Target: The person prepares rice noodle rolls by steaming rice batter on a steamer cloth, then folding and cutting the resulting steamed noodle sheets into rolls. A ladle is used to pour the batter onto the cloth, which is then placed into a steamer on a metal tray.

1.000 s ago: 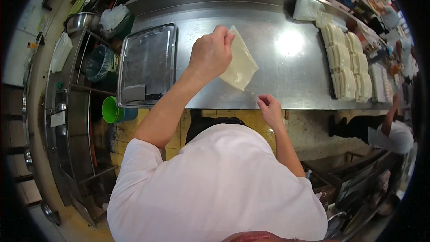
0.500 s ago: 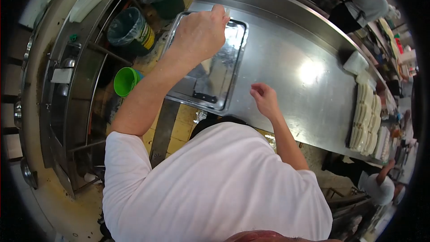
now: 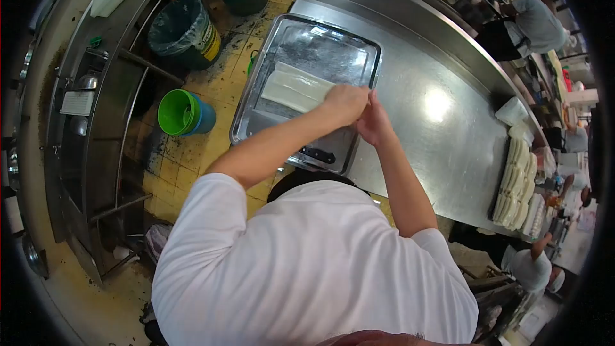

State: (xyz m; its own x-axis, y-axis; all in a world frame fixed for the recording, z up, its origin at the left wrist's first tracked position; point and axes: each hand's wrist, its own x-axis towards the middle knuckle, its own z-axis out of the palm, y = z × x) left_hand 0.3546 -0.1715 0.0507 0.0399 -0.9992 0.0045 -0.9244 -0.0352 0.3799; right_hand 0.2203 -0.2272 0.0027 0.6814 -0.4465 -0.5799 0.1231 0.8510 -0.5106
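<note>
A flat, pale, folded slab (image 3: 295,87) lies on a metal tray (image 3: 241,110). At the slab's right end is my left hand (image 3: 344,105), its fingers closed on something hidden. Touching it, or very close beside it, my right hand (image 3: 373,122) has its fingers pinched together; what they hold, if anything, is too small to tell. A knife with a black handle (image 3: 318,154) lies near the tray's front edge, below my hands, with its broad blade partly covered by my left forearm.
The tray rests on a steel table (image 3: 423,134). Stacked pale packages (image 3: 516,179) stand at its right end. Left of it on the floor are a green and blue bucket (image 3: 186,113) and a lined bin (image 3: 186,35). Other people (image 3: 537,22) are at the right.
My left hand has come down from the tray's far edge towards my right hand, which has moved slightly up. The pale slab, mostly hidden by my left arm before, now shows.
</note>
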